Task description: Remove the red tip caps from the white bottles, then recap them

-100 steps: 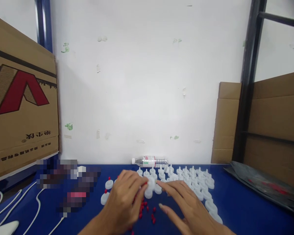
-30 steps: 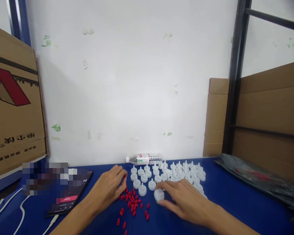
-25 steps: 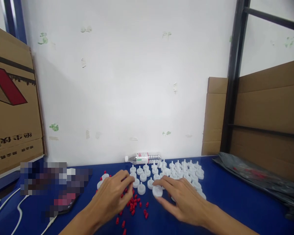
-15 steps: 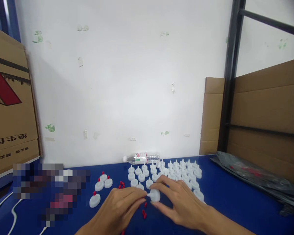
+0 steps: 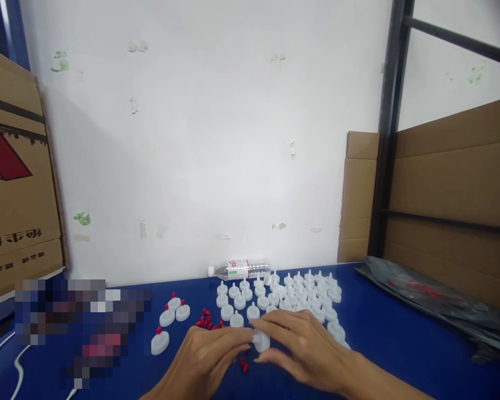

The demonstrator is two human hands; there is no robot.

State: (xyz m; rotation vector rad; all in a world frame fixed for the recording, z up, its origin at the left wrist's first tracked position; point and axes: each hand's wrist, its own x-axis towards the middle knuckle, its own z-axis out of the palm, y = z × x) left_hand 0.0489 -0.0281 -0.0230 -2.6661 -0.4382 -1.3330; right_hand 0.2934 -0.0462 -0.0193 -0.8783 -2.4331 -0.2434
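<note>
Grip: right hand (image 5: 306, 343) grasps translucent-white round plastic nozzle cap (image 5: 262, 341), lower centre; left hand (image 5: 204, 353) at its tip, hold unclear. Best: keep steady, tip straight.

Soft, bright light on the wall (image 5: 210, 144)

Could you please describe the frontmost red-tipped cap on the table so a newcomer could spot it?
On the blue table, look left of the left hand for four red-tipped white caps. It's the frontmost cap, standing apart from the three clustered behind.
</note>
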